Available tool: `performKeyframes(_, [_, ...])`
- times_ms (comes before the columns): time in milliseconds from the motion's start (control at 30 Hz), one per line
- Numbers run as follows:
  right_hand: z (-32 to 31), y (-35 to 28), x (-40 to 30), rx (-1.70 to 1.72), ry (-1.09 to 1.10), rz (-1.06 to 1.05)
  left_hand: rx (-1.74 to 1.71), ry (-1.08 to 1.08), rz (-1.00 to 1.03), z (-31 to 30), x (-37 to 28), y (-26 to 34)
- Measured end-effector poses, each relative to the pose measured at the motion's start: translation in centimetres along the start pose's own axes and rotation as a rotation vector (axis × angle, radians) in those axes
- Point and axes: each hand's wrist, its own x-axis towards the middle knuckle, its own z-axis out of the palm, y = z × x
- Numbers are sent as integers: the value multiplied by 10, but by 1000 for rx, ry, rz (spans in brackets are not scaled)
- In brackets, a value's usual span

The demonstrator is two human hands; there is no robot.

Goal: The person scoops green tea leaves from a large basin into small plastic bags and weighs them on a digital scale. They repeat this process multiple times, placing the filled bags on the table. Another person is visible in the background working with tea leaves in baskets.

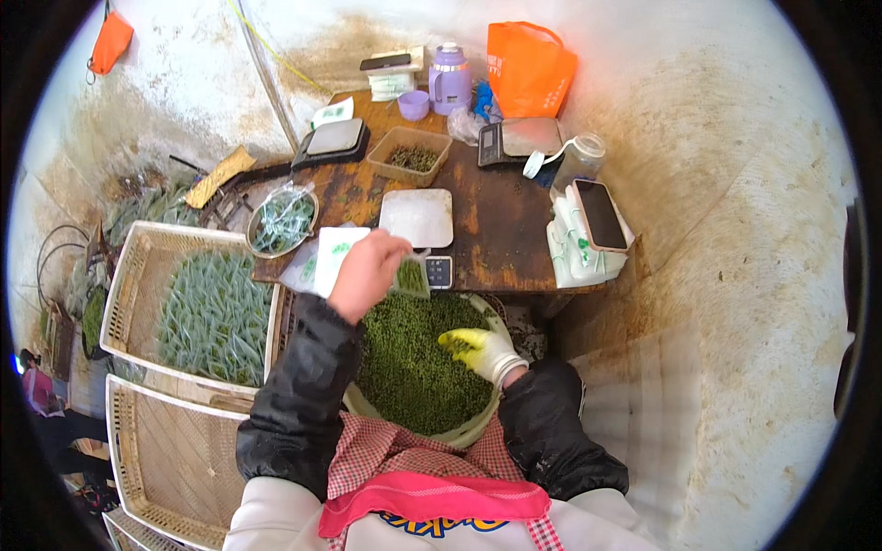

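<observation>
My bare left hand (pixel 371 272) grips the top of a small clear plastic bag (pixel 412 277) with green contents, just in front of a white-topped digital scale (pixel 416 217). Below it, a large lined tub (pixel 460 437) is full of small green berries (pixel 420 365), which look like green peppercorns. Over the tub's right side is my right hand (pixel 482 351), in a white knitted glove with yellow-coated fingers. Its fingers curl around a few of the berries. A stack of flat printed bags (pixel 340 251) lies beside my left hand, partly covered by it.
A plastic crate (pixel 117 310) of filled bags (pixel 213 317) stands left, with another crate (pixel 176 454) nearer me. The wooden table (pixel 475 227) bears a bowl of bags (pixel 282 219), a plastic box (pixel 411 157), two other scales, a bottle (pixel 580 162) and a phone (pixel 599 215). A person (pixel 41 389) is far left.
</observation>
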Motion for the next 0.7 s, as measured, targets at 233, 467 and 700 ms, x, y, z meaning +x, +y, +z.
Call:
performKeyframes(233, [10, -36, -5, 88, -272, 173, 251, -9, 69, 29, 28, -45])
performKeyframes(467, [4, -60, -8, -39, -183, 192, -82, -110, -31, 73, -90, 12])
performKeyframes(700, [14, -48, -4, -147, -115, 129, -111, 28, -197, 102, -133, 24])
